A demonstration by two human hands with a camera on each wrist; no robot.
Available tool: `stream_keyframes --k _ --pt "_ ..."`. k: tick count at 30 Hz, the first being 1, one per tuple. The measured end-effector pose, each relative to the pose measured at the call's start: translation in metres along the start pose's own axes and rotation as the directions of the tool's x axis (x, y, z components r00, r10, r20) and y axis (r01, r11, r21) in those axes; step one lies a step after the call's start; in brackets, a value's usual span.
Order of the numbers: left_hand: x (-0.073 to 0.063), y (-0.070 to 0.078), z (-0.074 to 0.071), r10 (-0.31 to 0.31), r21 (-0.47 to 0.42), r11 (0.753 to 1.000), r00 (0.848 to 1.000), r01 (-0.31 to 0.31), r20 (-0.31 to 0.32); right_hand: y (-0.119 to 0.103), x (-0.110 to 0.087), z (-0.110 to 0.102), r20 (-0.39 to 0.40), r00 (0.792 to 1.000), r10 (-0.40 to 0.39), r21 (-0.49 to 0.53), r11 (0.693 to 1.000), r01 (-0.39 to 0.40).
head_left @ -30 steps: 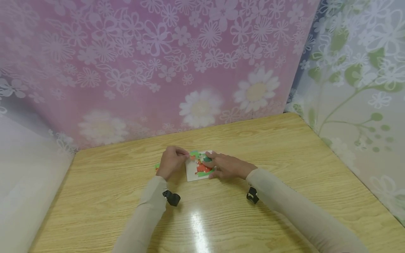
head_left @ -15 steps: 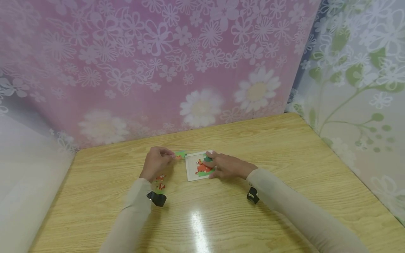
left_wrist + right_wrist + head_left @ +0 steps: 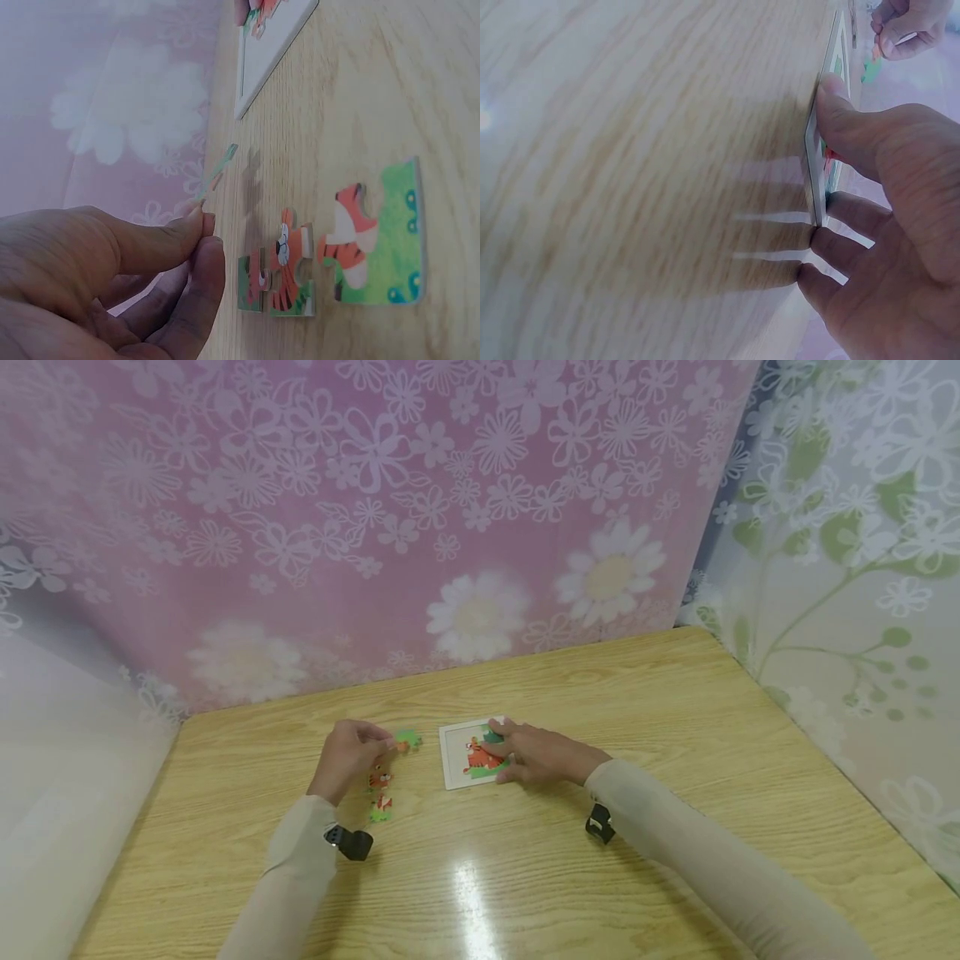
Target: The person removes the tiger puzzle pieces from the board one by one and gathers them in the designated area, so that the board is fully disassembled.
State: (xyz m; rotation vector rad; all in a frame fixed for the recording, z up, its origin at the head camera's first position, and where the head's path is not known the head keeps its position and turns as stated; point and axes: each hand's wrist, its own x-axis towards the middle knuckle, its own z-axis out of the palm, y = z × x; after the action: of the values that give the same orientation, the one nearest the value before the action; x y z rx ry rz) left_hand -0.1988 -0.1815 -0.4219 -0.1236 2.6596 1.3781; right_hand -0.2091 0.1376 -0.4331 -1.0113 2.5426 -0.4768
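1. The tray [image 3: 455, 766] is white; its fitted pieces [image 3: 483, 761] show striped orange and light and dark green.
2. The pinched piece [image 3: 408, 740] is green with orange.
3. The face piece [image 3: 286, 279] is orange, white and black-striped; the corner piece [image 3: 394, 247] is green, orange and white with teal spots.
4. The table [image 3: 570, 885] has yellow-tan wood grain.
5. The back curtain [image 3: 330, 585] is pink-purple, white-flowered.
6. The right curtain [image 3: 847, 635] is whitish with green leaves.
7. The sleeves [image 3: 675, 831] are cream.

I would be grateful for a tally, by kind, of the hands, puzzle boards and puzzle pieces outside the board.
Hands (left hand, right hand): 2
Puzzle board: 1
Loose pieces on the table: 3
Held piece: 1
Total: 7
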Motion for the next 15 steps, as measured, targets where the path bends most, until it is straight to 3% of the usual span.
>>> stream_keyframes --k 9,15 --pt "-0.0035 -0.0034 0.0009 -0.036 -0.01 0.999 0.999 0.037 0.018 0.0011 -0.0003 0.0007 -0.001 1.0 -0.009 -0.007 1.0 0.009" --pt "-0.0056 -0.0036 0.0014 -0.026 0.029 0.999 1.0 0.025 0.016 0.0006 -0.0012 0.0002 -0.007 1.0 -0.016 0.001 1.0 0.016"
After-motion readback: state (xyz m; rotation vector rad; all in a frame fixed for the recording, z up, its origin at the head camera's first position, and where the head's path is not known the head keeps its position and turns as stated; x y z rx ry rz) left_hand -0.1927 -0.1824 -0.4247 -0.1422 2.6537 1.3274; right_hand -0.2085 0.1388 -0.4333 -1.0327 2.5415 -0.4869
